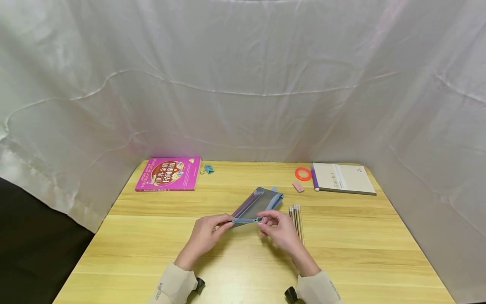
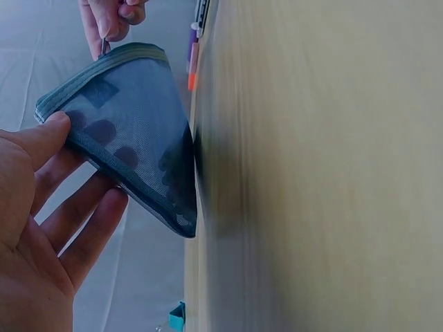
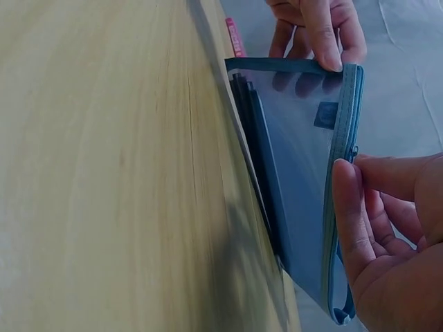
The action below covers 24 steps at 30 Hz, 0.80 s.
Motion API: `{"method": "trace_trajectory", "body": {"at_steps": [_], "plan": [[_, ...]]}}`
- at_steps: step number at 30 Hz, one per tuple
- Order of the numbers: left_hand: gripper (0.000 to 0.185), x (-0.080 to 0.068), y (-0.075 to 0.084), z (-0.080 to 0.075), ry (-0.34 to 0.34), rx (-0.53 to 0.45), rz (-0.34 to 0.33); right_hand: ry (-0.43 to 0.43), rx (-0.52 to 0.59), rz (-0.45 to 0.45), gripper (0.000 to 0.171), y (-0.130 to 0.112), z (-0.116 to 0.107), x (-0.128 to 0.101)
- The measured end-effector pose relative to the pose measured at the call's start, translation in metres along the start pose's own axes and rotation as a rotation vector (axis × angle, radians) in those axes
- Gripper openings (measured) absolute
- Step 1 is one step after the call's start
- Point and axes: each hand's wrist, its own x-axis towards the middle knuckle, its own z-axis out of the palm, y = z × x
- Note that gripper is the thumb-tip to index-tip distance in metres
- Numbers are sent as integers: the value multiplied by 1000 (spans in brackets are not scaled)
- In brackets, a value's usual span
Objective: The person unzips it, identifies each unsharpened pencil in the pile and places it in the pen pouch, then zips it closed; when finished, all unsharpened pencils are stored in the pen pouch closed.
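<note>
A blue-grey mesh pencil case (image 1: 252, 204) with a zipper (image 3: 342, 131) along its top edge is held tilted above the table. Dark, slim sticks, perhaps pens or pencils (image 3: 261, 152), show through the mesh. At one end of the zipper, my left hand (image 1: 209, 232) pinches the case's corner between thumb and fingers. My right hand (image 1: 280, 230) pinches at the zipper pull, partway along the edge. In the right wrist view, part of the zipper beyond the right hand gapes. Several pencils (image 1: 297, 219) lie on the table just behind my right hand, partly hidden by it.
On the wooden table (image 1: 360, 245), a pink book (image 1: 168, 174) lies at the back left beside a teal binder clip (image 1: 208, 169). Back right are an orange tape roll (image 1: 303, 174), a pink eraser (image 1: 298, 187), a purple marker (image 1: 314, 178) and a notebook (image 1: 343, 178). Pale curtains (image 1: 243, 118) surround the table.
</note>
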Motion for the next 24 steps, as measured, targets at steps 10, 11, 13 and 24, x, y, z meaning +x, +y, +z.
{"method": "trace_trajectory", "body": {"at_steps": [10,11,13,24], "plan": [[9,-4,-5,-6,8,28,22,-10,-91,-5,27,3,-8,5],[9,-5,-6,-8,6,31,29,-2,-114,-5,27,5,-12,7],[9,-6,-7,-12,6,33,45,32,-172,-11,27,8,-23,11],[10,-13,-20,-29,32,-3,3,204,-268,17,26,19,-69,22]]}}
